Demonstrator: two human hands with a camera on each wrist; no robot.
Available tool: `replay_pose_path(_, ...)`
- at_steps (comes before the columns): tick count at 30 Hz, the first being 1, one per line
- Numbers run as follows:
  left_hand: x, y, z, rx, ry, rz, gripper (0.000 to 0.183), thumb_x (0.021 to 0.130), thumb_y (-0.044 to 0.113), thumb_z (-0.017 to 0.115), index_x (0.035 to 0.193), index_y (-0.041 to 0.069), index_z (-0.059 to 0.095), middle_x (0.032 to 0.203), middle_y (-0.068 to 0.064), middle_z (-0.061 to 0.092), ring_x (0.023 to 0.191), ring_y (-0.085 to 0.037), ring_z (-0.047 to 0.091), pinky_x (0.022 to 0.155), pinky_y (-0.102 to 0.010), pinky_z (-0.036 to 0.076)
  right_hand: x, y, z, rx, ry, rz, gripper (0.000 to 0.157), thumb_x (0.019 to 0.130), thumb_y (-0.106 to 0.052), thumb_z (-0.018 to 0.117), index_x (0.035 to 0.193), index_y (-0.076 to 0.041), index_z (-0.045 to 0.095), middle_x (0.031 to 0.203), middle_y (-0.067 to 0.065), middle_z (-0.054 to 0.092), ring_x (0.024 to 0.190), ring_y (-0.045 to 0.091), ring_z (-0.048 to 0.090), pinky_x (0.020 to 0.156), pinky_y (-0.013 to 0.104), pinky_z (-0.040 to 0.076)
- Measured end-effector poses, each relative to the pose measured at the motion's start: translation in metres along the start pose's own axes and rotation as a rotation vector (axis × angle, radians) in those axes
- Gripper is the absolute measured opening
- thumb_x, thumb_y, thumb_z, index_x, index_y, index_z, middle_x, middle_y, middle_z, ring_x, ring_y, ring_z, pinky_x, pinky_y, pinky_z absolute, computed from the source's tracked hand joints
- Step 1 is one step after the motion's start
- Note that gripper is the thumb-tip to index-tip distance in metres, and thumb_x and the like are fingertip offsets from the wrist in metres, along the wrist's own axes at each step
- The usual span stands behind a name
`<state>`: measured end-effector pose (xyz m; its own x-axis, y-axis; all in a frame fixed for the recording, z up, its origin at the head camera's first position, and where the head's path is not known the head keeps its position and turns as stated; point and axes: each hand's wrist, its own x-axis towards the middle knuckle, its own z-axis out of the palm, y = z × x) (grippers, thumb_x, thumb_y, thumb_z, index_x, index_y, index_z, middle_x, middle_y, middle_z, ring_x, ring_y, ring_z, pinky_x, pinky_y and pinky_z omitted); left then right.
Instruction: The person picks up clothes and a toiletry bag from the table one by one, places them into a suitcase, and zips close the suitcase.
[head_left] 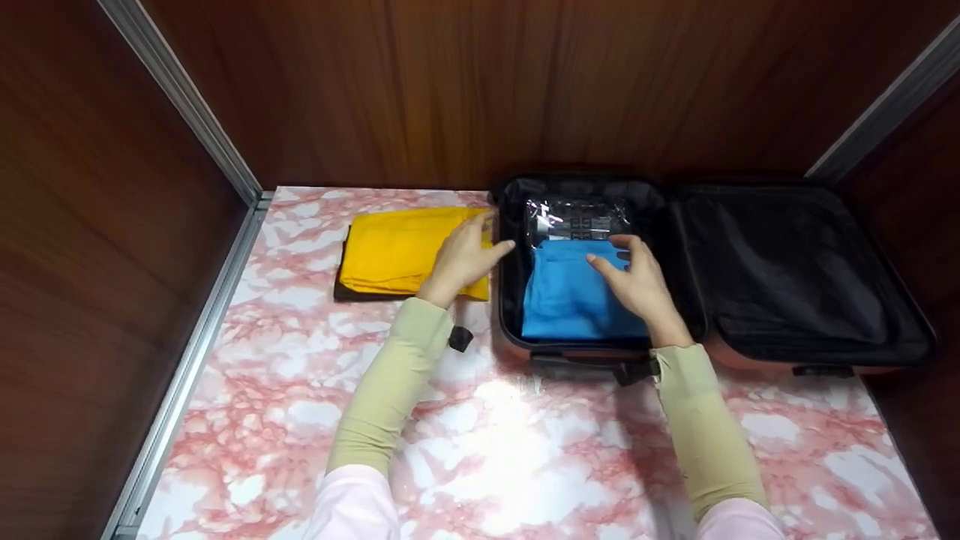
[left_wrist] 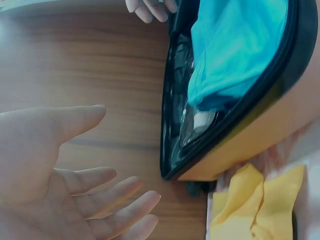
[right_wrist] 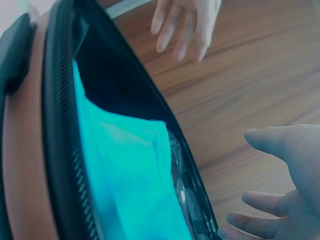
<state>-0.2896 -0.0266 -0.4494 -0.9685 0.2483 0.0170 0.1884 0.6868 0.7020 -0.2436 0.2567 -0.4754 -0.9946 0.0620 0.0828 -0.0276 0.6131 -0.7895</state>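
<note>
Folded blue cloth (head_left: pixel 570 300) lies in the left half of an open suitcase (head_left: pixel 514 341), in front of a clear plastic package (head_left: pixel 577 217) with dark contents. My left hand (head_left: pixel 466 255) is over the right end of a folded yellow cloth (head_left: pixel 397 240), beside the suitcase's left rim, thumb and fingers spread. My right hand (head_left: pixel 637 281) is above the right side of the blue cloth with fingers apart and nothing between them. Both wrist views show each palm holding nothing, near the suitcase and its blue cloth (right_wrist: pixel 130 170).
Dark folded fabric (head_left: pixel 345 295) shows beneath the yellow cloth. The suitcase's black-lined lid (head_left: pixel 795 270) lies opened out to the right. A red-and-white marbled tabletop (head_left: pixel 300 420) is bounded by a brown wood-grain panel (head_left: pixel 465 90) at the back and more panels at the sides.
</note>
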Motion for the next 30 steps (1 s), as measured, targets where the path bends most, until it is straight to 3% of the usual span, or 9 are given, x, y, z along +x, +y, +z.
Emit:
replay_pose_path(9, -0.001, -0.015, -0.024, -0.032, 0.024, -0.082, 0.072, 0.099, 0.044, 0.065, 0.157, 0.009, 0.038, 0.149, -0.014, 0.05, 0.133, -0.029, 0.048, 0.112, -0.043, 0.037, 0.006, -0.019, 0.009, 0.029, -0.008, 0.005, 0.064, 0.097, -0.04, 0.069, 0.143, 0.0, 0.048, 0.145, 0.02, 0.047, 0.133, 0.038, 0.046, 0.109, 0.048, 0.038)
replay_pose_path(30, -0.009, -0.049, -0.069, -0.09, 0.119, -0.172, 0.069, 0.099, 0.038, 0.066, 0.155, 0.007, 0.04, 0.144, -0.018, 0.053, 0.13, -0.033, 0.049, 0.109, -0.045, 0.039, 0.017, -0.068, 0.033, 0.12, -0.028, -0.077, 0.059, 0.096, -0.035, 0.071, 0.141, -0.003, 0.051, 0.142, 0.015, 0.052, 0.128, 0.032, 0.051, 0.106, 0.045, 0.04)
